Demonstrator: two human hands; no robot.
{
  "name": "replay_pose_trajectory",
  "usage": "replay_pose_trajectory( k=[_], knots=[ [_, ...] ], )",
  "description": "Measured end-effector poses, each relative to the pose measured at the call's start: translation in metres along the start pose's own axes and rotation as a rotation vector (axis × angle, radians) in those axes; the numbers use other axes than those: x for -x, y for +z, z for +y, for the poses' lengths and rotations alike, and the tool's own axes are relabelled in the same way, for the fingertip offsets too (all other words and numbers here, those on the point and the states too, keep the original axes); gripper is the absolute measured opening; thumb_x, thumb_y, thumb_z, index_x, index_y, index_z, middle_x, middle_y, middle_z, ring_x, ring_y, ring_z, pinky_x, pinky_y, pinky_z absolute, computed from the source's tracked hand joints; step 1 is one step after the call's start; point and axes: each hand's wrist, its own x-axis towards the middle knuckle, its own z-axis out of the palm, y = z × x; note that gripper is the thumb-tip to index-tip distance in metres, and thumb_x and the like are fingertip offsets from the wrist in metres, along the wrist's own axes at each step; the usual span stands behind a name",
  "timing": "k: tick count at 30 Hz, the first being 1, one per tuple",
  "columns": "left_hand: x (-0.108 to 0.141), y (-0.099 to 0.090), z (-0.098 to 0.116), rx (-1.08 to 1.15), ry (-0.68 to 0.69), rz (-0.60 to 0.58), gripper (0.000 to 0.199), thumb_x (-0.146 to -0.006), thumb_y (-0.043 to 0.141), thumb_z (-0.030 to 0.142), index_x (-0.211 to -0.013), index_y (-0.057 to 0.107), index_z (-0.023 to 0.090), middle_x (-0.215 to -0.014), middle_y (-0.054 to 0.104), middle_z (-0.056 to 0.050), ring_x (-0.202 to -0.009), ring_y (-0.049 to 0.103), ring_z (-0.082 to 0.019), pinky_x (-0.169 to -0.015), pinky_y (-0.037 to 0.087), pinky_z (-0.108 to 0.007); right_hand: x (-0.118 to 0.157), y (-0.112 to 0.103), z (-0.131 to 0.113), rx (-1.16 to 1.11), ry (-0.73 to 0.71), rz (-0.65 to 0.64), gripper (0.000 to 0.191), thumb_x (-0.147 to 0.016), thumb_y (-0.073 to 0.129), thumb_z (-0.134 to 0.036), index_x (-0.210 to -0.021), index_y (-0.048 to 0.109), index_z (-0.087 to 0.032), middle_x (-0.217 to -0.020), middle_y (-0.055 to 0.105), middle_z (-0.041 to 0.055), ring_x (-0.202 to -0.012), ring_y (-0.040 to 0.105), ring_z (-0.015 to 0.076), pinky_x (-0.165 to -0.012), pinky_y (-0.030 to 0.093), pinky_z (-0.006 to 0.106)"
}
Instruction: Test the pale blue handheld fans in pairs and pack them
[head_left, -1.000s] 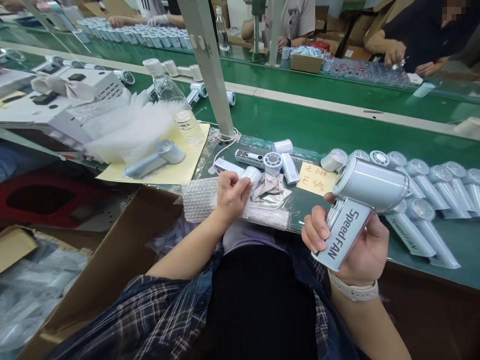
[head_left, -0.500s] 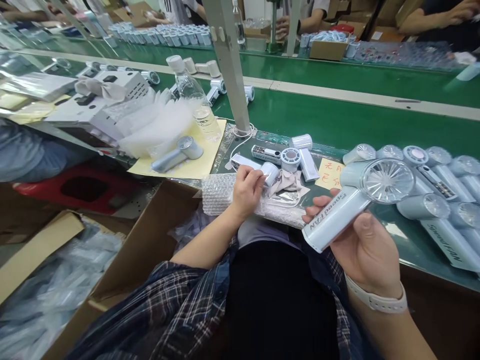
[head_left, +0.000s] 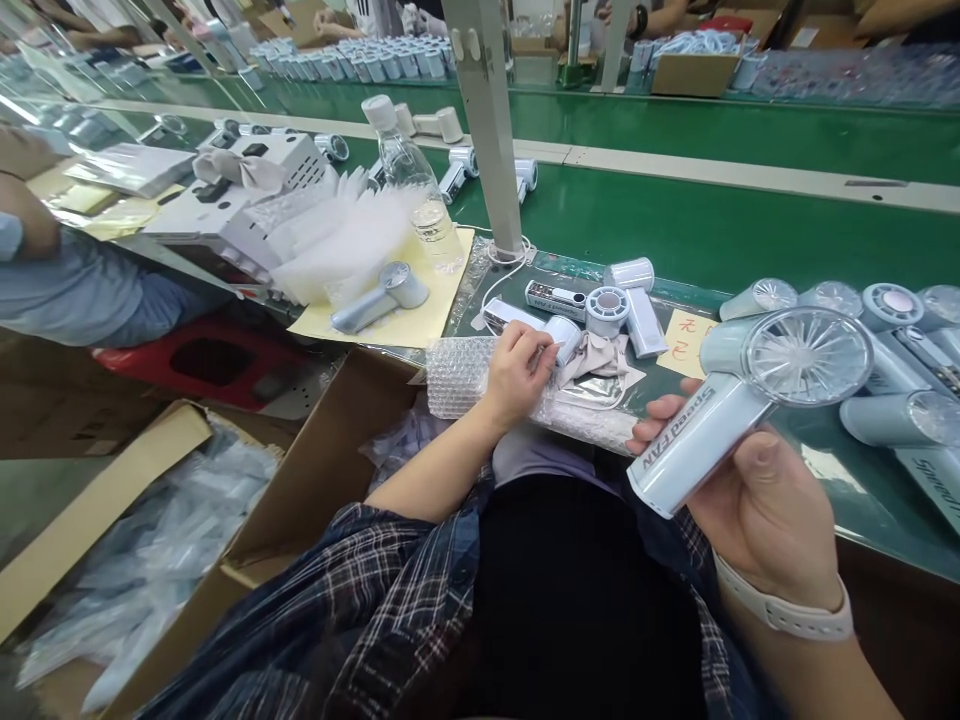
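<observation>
My right hand [head_left: 772,500] is closed around a pale blue handheld fan [head_left: 697,440] marked "Speed FAN". It is tilted, with its clear ribbed head cover facing up. My left hand [head_left: 521,370] rests at the bench edge over bubble wrap [head_left: 457,375], thumb and fingers pinched together. Whatever lies between those fingertips is too small to make out. Right beside them lies a blue fan head [head_left: 562,338]. Around it are a grey cloth [head_left: 600,358], an opened fan handle [head_left: 555,300], a round fan with a ringed face [head_left: 606,310] and a white cable [head_left: 491,290].
Several finished-looking fans [head_left: 892,415] lie at the right. A metal post [head_left: 487,130] rises from the bench before the green conveyor [head_left: 675,220]. Left stand a plastic bottle [head_left: 420,190] and a fan [head_left: 382,298] on yellow paper. An open carton [head_left: 300,470] holds plastic bags. A co-worker's arm [head_left: 30,210] shows left.
The view has turned slightly left, so the bench and both hands appear farther right. Both hands keep nearly the same pose, the right one still holding the handheld fan.
</observation>
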Motion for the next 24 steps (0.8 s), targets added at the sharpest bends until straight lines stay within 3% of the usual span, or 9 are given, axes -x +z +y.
replay_pose_trajectory(
  k=[3,5,10,13,16,18,21,23,24],
  knots=[
    [-0.006,-0.008,0.010,0.047,-0.043,-0.051,0.028,-0.108,0.055,0.037,-0.087,0.062,0.020,-0.084,0.061,-0.004,-0.077,0.058,-0.017,-0.072,0.050,-0.031,-0.001,-0.001,0.002,-0.006,-0.014,-0.012,0.046,-0.081,0.092,-0.056,-0.116,0.081,-0.028,-0.105,0.085,0.0041,-0.089,0.084,0.0245,-0.082,0.073,0.037],
    [-0.013,-0.023,0.029,0.149,-0.049,-0.174,0.026,-0.108,0.056,0.034,-0.086,0.062,0.020,-0.080,0.061,-0.002,-0.073,0.057,-0.015,-0.068,0.048,-0.028,-0.003,-0.001,0.004,0.001,-0.029,-0.015,0.045,-0.082,0.091,-0.056,-0.116,0.081,-0.028,-0.104,0.085,0.0041,-0.087,0.084,0.0240,-0.081,0.073,0.036],
    [-0.033,-0.072,0.096,0.606,0.169,-0.535,0.016,-0.106,0.064,0.029,-0.094,0.066,0.019,-0.082,0.068,0.000,-0.073,0.061,-0.011,-0.072,0.051,-0.023,-0.007,-0.001,0.011,0.047,-0.056,-0.012,0.044,-0.083,0.090,-0.056,-0.116,0.080,-0.029,-0.106,0.085,0.0039,-0.088,0.084,0.0224,-0.078,0.072,0.032],
    [-0.036,-0.075,0.120,0.508,0.238,-0.686,0.017,-0.107,0.059,0.024,-0.093,0.064,0.017,-0.085,0.068,-0.003,-0.076,0.061,-0.013,-0.072,0.050,-0.024,-0.009,-0.001,0.017,0.095,-0.078,-0.018,0.040,-0.085,0.089,-0.057,-0.114,0.080,-0.030,-0.107,0.085,0.0052,-0.087,0.083,0.0221,-0.071,0.070,0.029],
    [-0.033,-0.061,0.114,0.311,0.201,-0.790,0.023,-0.108,0.058,0.030,-0.087,0.060,0.019,-0.084,0.065,-0.002,-0.076,0.059,-0.015,-0.070,0.047,-0.026,-0.011,-0.003,0.021,0.133,-0.111,0.030,0.037,-0.084,0.091,-0.052,-0.113,0.079,-0.032,-0.104,0.083,0.0049,-0.084,0.081,0.0230,-0.069,0.069,0.033],
    [-0.034,-0.055,0.093,0.184,0.069,-0.704,0.030,-0.106,0.063,0.036,-0.082,0.055,0.020,-0.078,0.060,0.001,-0.071,0.055,-0.014,-0.066,0.043,-0.026,-0.011,-0.005,0.022,0.130,-0.114,0.077,0.038,-0.084,0.090,-0.053,-0.113,0.078,-0.031,-0.101,0.081,0.0044,-0.081,0.079,0.0223,-0.070,0.069,0.036],
    [-0.043,-0.060,0.050,-0.036,-0.138,-0.274,0.030,-0.099,0.076,0.036,-0.086,0.054,0.021,-0.077,0.056,0.004,-0.068,0.050,-0.012,-0.067,0.043,-0.026,-0.011,-0.008,0.021,0.127,-0.064,0.120,0.041,-0.088,0.085,-0.057,-0.116,0.076,-0.029,-0.097,0.075,0.0040,-0.080,0.074,0.0200,-0.071,0.069,0.035],
    [-0.048,-0.068,0.029,-0.134,-0.135,-0.004,0.030,-0.094,0.082,0.035,-0.100,0.057,0.021,-0.083,0.057,0.003,-0.074,0.053,-0.013,-0.074,0.048,-0.028,-0.012,-0.010,0.020,0.150,-0.023,0.116,0.041,-0.086,0.088,-0.049,-0.119,0.075,-0.030,-0.099,0.071,0.0032,-0.081,0.071,0.0184,-0.070,0.068,0.032],
    [-0.048,-0.069,0.023,-0.150,-0.093,0.045,0.032,-0.092,0.084,0.034,-0.107,0.058,0.021,-0.088,0.059,0.002,-0.078,0.055,-0.014,-0.079,0.051,-0.029,-0.013,-0.010,0.020,0.161,-0.007,0.107,0.043,-0.082,0.092,-0.043,-0.120,0.075,-0.030,-0.099,0.069,0.0026,-0.081,0.070,0.0175,-0.070,0.067,0.030]
  ],
)
